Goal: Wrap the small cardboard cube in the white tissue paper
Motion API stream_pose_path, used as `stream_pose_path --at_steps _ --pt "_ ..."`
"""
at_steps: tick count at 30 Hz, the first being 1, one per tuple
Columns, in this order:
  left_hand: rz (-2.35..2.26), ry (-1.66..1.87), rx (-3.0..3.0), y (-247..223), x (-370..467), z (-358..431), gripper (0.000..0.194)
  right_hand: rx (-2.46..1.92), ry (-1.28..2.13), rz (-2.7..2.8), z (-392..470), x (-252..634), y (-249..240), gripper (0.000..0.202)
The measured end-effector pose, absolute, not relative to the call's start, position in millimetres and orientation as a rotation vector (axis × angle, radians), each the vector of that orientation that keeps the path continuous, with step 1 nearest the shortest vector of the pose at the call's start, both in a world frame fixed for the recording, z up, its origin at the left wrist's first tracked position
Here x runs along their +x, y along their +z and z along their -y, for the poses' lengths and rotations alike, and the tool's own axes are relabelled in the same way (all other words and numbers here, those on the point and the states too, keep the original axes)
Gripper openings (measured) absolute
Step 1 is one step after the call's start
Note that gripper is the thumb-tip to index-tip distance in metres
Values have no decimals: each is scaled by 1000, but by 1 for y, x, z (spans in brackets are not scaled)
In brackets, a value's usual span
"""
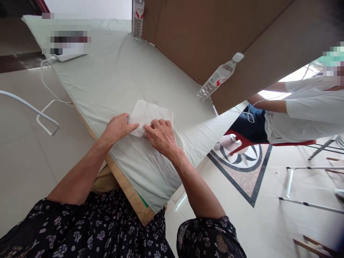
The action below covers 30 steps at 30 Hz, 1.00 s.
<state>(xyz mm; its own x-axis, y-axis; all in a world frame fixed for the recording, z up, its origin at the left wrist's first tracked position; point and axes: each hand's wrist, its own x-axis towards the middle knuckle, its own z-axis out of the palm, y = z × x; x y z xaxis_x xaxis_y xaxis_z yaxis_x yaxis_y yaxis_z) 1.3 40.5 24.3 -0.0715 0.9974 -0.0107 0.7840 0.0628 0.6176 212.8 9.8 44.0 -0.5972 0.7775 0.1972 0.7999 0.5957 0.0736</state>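
A thin, crumpled white sheet point(150, 110), like tissue or a thin bag, lies on the cloth-covered table in front of me. At its left edge is my left hand point(118, 127), thumb stretched out over the sheet and apart from the forefinger. My right hand point(161, 135) rests on the sheet's lower right part. Its fingers are bent and drawn together with the thumb against the sheet, and the palm hides what lies beneath.
Two clear plastic bottles, one upright point(138, 21) and one tilted point(219, 77), stand by a large brown cardboard panel point(199, 32). A white power strip point(71, 55) lies at the far left. Another person in a white shirt point(311, 111) sits beyond the panel. The table's wooden edge point(129, 195) faces me.
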Motion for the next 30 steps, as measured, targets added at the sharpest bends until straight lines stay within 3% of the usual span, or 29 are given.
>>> stream_pose_path --at_steps 6,16,21,25,27,30 --pt "-1635 788 1602 29 10 -42 18 -1300 -249 2694 -10 211 46 17" --pt "-1372 910 1208 45 48 -38 6 -1352 -78 2611 -4 212 50 17" --pt "-1319 723 1407 52 45 -33 18 -1237 81 2477 9 225 50 15" --pt "-1364 716 1810 48 44 -26 24 -1408 103 1999 21 253 39 15" --pt "-1398 744 1979 43 45 -23 27 -1591 211 1759 26 270 32 22" --pt "-1441 828 2126 32 47 -19 30 -1782 554 1592 28 288 21 51"
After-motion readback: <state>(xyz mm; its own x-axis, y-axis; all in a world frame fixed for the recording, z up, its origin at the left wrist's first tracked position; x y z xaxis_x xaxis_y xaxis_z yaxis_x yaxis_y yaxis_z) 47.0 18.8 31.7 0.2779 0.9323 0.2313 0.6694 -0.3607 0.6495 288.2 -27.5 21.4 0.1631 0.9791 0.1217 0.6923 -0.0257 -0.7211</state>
